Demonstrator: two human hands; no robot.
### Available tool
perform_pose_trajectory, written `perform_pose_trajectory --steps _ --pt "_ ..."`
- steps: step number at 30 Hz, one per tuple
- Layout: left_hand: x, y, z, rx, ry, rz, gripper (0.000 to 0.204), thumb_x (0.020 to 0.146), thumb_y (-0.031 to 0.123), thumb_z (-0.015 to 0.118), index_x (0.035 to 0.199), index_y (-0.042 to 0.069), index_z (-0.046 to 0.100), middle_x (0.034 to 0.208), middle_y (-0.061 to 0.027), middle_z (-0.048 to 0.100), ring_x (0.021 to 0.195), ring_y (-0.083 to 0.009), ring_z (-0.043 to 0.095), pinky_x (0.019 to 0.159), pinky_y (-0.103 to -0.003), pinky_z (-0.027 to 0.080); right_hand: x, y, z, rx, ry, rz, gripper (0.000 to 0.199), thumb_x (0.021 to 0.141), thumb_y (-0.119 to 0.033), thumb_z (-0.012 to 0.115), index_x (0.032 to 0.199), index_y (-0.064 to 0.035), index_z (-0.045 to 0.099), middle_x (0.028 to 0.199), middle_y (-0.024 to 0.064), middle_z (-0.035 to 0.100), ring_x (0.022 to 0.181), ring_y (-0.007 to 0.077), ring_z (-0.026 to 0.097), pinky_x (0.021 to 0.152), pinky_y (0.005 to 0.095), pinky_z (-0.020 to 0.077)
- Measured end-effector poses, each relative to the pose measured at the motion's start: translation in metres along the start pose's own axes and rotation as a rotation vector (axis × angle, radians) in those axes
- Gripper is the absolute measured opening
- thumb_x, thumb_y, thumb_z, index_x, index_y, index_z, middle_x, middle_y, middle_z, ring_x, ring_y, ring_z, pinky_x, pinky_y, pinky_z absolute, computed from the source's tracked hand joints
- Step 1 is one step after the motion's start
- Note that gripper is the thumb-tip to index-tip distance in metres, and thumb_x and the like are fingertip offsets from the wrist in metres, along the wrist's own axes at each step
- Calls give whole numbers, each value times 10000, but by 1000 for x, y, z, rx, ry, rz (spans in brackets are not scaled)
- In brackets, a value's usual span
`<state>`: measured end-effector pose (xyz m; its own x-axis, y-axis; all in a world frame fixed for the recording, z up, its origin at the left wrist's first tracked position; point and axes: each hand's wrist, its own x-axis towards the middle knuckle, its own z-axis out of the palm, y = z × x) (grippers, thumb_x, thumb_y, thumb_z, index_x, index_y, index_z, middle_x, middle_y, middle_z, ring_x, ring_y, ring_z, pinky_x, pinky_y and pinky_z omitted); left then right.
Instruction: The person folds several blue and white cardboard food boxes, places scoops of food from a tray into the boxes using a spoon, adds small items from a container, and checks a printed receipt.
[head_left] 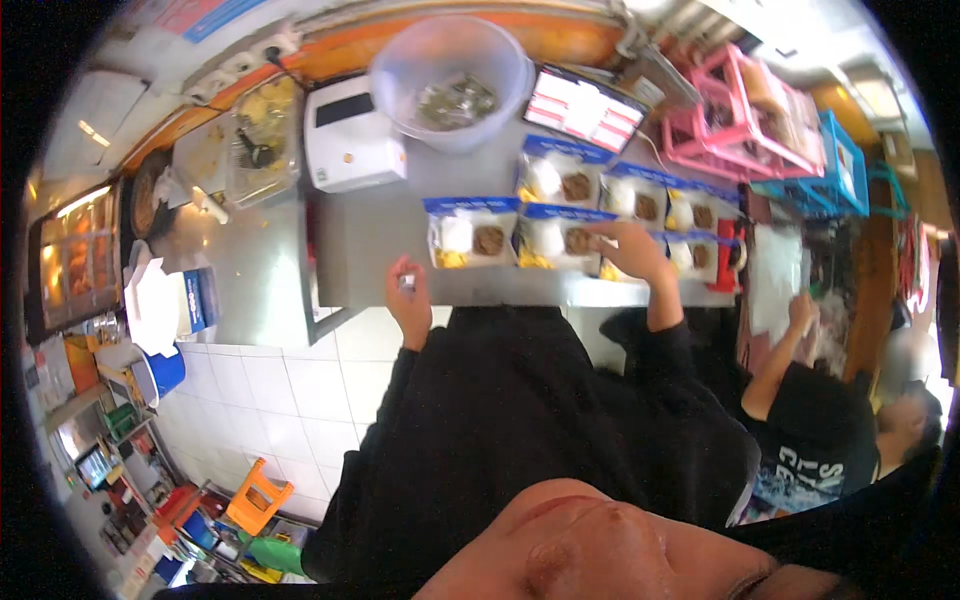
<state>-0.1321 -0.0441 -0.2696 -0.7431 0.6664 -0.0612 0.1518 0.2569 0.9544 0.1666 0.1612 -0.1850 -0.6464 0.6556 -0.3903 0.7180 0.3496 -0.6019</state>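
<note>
Open paper meal boxes (448,262) with blue lids stand in two rows along the steel counter. Each one I can see into holds white rice, a brown minced food and, in several, something yellow. My right hand (640,254) reaches over the front row, its fingers pressed together above the brown food (578,241) of one box. Whatever is at those fingertips is too small to make out, and the hand partly covers the box beside it. Left of the boxes, at the counter's front edge, my left hand (408,310) is curled round a small silvery-grey object (407,283).
Behind the boxes are a large translucent tub (450,75) of small packets, a white machine (352,135) and a tablet-like screen (584,110). Pink (740,115) and blue crates (845,165) stand at right, near another person (815,430). A clear food container (263,140) sits at left.
</note>
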Motion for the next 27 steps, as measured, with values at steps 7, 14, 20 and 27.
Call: perform_pose_trajectory --steps 7,14,20,27 --pt "12 -22 -44 -468 140 -278 409 821 114 639 1192 80 469 868 -39 563 682 -99 525 580 -222 445 301 -122 -25 -87 88 -517 480 720 -232 643 1151 -57 524 975 170 634 863 330 615 760 397 473" --pt "-7 -49 -88 -585 423 -364 473 785 169 677 1208 103 478 825 -44 536 557 -116 478 490 -234 423 427 -44 28 -460 187 -378 367 620 -232 716 918 -39 625 877 175 628 851 312 588 770 408 459" --pt "-9 -91 -123 -590 468 -354 488 784 223 687 1204 87 479 862 -56 546 569 -119 490 482 -244 418 400 -91 -41 -256 68 -299 204 753 -218 665 780 -26 602 651 86 604 618 141 579 579 293 454" --pt "79 8 -67 -399 83 -30 390 839 194 629 1185 67 501 978 -52 563 837 -92 516 619 -227 442 299 -113 -57 636 -110 -205 178 830 -235 655 870 -73 593 654 -18 522 526 66 451 489 214 358"
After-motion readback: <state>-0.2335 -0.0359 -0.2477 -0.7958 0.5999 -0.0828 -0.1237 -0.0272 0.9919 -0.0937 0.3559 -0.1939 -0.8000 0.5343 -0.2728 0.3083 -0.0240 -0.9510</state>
